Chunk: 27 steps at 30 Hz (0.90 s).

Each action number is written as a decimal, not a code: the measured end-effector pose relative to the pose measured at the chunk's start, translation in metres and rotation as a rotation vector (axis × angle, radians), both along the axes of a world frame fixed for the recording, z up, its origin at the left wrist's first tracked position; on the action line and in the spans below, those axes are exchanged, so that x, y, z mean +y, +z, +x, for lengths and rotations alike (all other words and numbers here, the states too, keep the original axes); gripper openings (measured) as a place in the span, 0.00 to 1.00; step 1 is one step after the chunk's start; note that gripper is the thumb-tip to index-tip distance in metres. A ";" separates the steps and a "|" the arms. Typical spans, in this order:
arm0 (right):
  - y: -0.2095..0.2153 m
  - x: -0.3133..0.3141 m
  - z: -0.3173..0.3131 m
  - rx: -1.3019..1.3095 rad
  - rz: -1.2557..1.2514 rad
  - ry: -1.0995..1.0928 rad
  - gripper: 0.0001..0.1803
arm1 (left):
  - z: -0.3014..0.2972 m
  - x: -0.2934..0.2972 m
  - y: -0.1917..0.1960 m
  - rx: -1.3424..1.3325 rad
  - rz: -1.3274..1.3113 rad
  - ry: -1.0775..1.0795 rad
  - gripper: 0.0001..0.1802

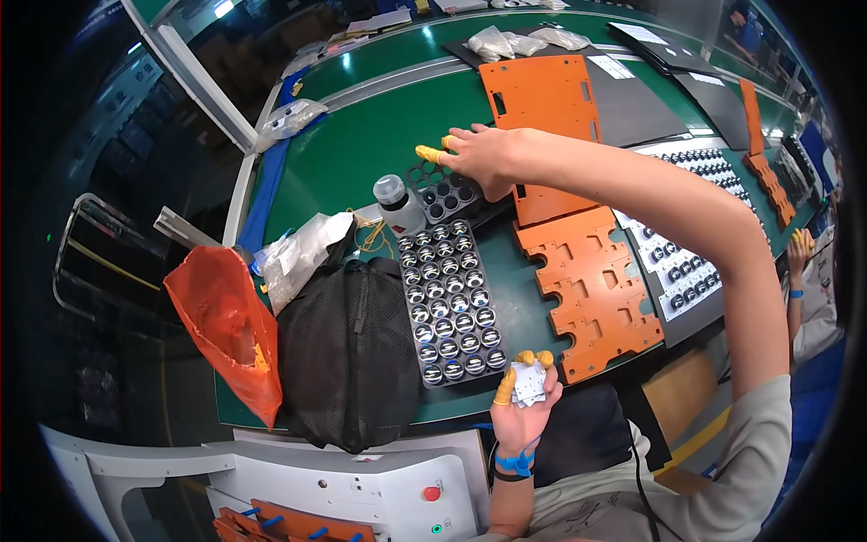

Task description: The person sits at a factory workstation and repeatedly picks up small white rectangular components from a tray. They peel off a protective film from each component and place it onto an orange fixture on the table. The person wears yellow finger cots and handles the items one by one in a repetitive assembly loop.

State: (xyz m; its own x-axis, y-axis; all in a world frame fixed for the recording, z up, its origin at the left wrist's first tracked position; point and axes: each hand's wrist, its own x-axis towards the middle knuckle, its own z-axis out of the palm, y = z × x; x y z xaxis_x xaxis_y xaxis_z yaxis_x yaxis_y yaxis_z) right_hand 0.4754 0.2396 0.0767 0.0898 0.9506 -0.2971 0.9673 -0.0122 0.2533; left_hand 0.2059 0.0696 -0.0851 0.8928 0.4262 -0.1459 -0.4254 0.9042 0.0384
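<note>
My left hand [522,411] is closed around a small stack of white plates [528,383] at the front table edge, with yellow finger cots on its fingertips. Stretched out to the far side, my right hand [479,158] hovers by a dark tray with round holes [442,194], its fingers apart. Part of that tray is hidden beneath this hand. Between my hands lies a black tray filled with shiny round lens-like parts [452,303]. Left of the holed tray stands a clear bottle with a dark band [397,206].
Orange fixture plates [596,289] lie right of the lens tray. Beyond them, white boards with black round parts [686,271] rest on dark sheets. A black mesh bag [348,352] and an orange bag [221,316] sit at left. A co-worker's hand [800,246] shows at far right.
</note>
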 end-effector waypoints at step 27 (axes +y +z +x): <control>-0.017 -0.203 -0.125 0.610 0.747 0.049 0.18 | 0.000 -0.016 0.003 0.233 0.324 0.095 0.21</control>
State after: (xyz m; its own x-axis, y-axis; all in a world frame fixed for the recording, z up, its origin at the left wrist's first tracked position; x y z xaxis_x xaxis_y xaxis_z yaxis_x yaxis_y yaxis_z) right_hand 0.3503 0.0370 0.0593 0.0754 0.9118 0.4036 0.9335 0.0778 -0.3501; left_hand 0.2059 0.0540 -0.0819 0.8065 0.5618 -0.1841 -0.4525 0.7870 0.4195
